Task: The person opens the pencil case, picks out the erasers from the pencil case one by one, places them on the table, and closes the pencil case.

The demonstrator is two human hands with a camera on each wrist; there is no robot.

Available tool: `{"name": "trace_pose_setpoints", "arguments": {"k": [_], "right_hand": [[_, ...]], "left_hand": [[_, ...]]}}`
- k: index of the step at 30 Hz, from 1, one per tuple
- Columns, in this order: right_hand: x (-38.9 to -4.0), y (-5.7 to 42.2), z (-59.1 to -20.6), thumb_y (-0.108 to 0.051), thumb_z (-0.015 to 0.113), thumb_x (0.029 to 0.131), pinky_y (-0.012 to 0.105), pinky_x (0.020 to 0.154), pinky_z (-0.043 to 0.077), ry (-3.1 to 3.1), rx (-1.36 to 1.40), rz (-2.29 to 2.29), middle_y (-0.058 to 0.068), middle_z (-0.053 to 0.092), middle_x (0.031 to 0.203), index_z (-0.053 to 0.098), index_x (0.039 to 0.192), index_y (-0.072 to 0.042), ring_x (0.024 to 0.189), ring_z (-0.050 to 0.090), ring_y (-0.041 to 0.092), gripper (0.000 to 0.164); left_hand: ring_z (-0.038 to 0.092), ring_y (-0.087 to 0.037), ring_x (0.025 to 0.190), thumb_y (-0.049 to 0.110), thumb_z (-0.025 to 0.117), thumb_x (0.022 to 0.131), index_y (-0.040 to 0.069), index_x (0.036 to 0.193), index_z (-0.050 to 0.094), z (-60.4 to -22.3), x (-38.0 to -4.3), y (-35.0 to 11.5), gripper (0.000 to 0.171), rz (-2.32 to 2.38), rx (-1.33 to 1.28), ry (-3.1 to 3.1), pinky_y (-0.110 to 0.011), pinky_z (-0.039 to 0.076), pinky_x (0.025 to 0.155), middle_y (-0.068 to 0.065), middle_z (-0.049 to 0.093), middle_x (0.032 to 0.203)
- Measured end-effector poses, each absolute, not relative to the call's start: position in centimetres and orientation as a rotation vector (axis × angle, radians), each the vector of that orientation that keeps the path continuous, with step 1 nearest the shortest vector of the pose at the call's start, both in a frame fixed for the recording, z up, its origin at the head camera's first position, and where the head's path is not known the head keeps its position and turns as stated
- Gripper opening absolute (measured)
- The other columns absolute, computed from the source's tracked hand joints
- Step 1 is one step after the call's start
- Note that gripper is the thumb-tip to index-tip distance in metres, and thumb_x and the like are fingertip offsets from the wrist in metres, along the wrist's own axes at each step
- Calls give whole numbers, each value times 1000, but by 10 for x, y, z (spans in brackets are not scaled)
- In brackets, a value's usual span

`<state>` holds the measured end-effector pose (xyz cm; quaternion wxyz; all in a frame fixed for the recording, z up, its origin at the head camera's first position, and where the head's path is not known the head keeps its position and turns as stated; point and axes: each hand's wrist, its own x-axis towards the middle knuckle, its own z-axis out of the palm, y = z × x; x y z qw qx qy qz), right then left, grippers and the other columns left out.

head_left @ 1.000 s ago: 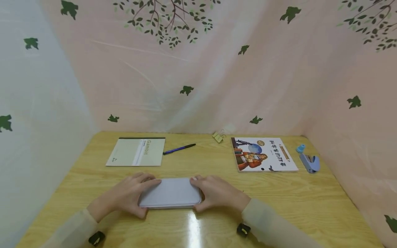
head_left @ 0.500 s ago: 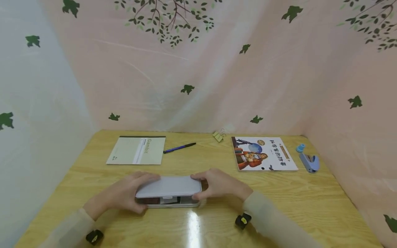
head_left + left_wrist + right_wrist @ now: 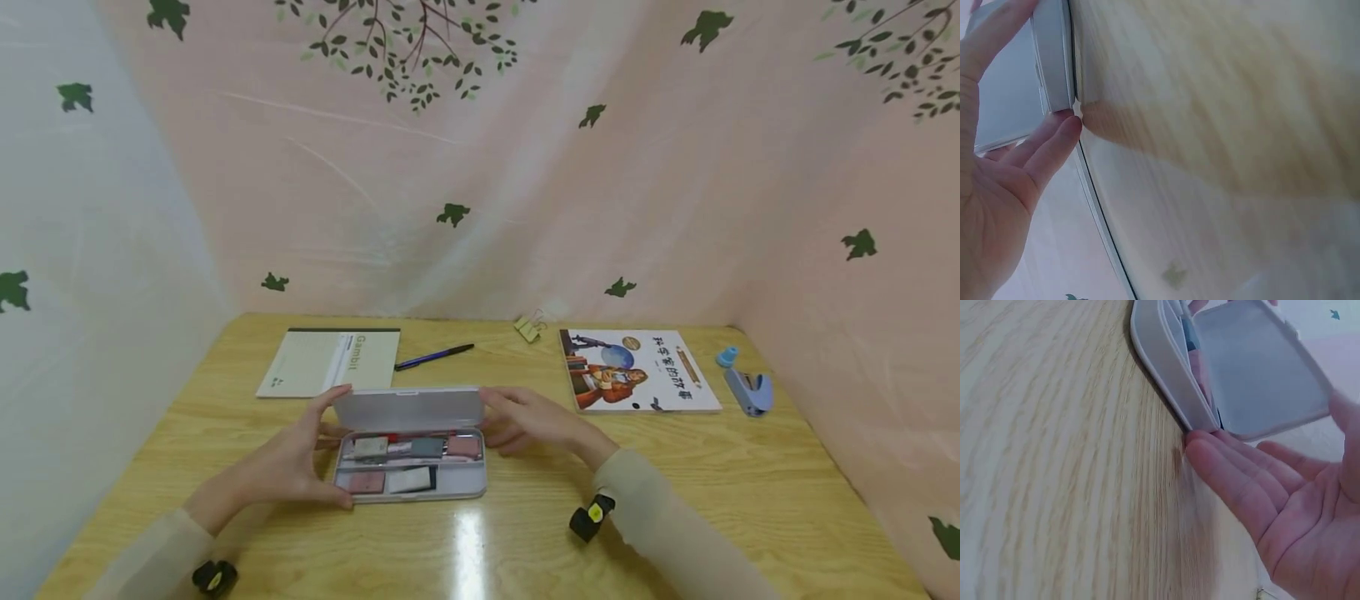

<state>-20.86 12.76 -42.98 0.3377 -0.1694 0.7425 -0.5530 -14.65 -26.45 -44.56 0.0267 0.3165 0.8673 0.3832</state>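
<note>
Head view: pencil case [image 3: 461, 481] is on the bench [image 3: 525, 546], right in front of the person, with its lid [image 3: 408, 410] standing up at the back. Inside there's a back row with a cream block [image 3: 371, 448], a grey one and a pink one, plus a second pink one and a white one up front. Left hand [image 3: 281, 467] is clamped round the left end, thumb at the near corner, forefinger up by the lid's corner. Right hand [image 3: 542, 419] has its thumb on the lid's right edge. Further back: notepad [image 3: 300, 362], pen [image 3: 435, 357], clip [image 3: 528, 331], book [image 3: 645, 371], and two small blue bits over on the right.

Left wrist view: the fingers are on the case's far corner, down near the bench, thumb well apart from them across the end.

Right wrist view: the fingers are pretty straight, tips touching the case's back corner, thumb spread away from them at the lid.
</note>
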Motion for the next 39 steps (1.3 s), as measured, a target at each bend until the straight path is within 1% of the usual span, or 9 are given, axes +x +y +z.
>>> {"name": "trace_pose_setpoints", "arguments": {"k": [6, 9, 13, 18, 21, 24, 28, 32, 39], "right_hand": [[-214, 126, -428, -65, 39, 102, 43, 82, 61, 1927, -359, -1466, 18, 68, 123, 43, 152, -6, 103, 71, 34, 77], [-215, 127, -429, -64, 38, 103, 42, 81, 61, 1923, -357, -1469, 17, 69, 123, 45, 151, -6, 103, 72, 33, 75], [-214, 128, -430, -58, 38, 106, 43, 82, 60, 1898, -374, -1483, 17, 68, 124, 43, 152, -6, 104, 71, 33, 70], [-206, 132, -426, -46, 48, 107, 45, 79, 61, 1943, -403, -1492, 19, 67, 121, 45, 147, -7, 101, 71, 35, 56], [-198, 133, -419, -34, 55, 106, 44, 76, 62, 2063, -533, -1467, 16, 65, 111, 54, 133, -4, 94, 71, 33, 40], [-191, 130, -411, -24, 60, 104, 38, 76, 61, 2237, -783, -1386, 11, 65, 107, 64, 123, -2, 92, 68, 27, 29], [-184, 121, -408, -16, 65, 101, 26, 77, 58, 2435, -1060, -1218, 7, 69, 112, 69, 121, -3, 95, 66, 17, 24], [-180, 113, -415, -9, 69, 97, 23, 79, 57, 2507, -1170, -1093, 11, 70, 116, 68, 122, -1, 98, 68, 17, 27], [-179, 106, -426, -22, 74, 95, 28, 85, 56, 2641, -1231, -844, 6, 70, 118, 71, 124, -6, 101, 66, 16, 33]], "left_hand": [[67, -28, 108, 45, 99, 58, 20, 162, 6, -440, -151, -262, 142, 1121, 964, 2704, -37, 59, 88, -24, 29, 154], [68, -25, 106, 48, 98, 57, 21, 163, 3, -438, -152, -261, 144, 1079, 950, 2717, -39, 59, 87, -24, 35, 149], [69, -22, 103, 52, 97, 57, 24, 163, 2, -438, -151, -262, 145, 1037, 935, 2739, -44, 58, 88, -25, 43, 143], [69, -20, 104, 51, 97, 57, 23, 163, 3, -440, -151, -262, 145, 1054, 934, 2735, -44, 58, 89, -23, 41, 146], [68, -21, 105, 50, 97, 57, 22, 163, 4, -441, -150, -261, 144, 1069, 936, 2728, -42, 58, 89, -23, 36, 150], [68, -22, 105, 50, 98, 57, 21, 163, 3, -440, -148, -262, 145, 1072, 923, 2731, -42, 58, 89, -23, 32, 153], [68, -22, 106, 50, 98, 56, 21, 163, 2, -440, -147, -263, 146, 1069, 900, 2733, -43, 58, 89, -24, 30, 154], [68, -23, 106, 49, 98, 57, 22, 163, 1, -440, -147, -264, 146, 1078, 882, 2714, -44, 58, 89, -24, 30, 154], [67, -24, 107, 49, 98, 57, 24, 163, 2, -441, -150, -263, 145, 1105, 856, 2670, -46, 57, 91, -24, 41, 145]]}}
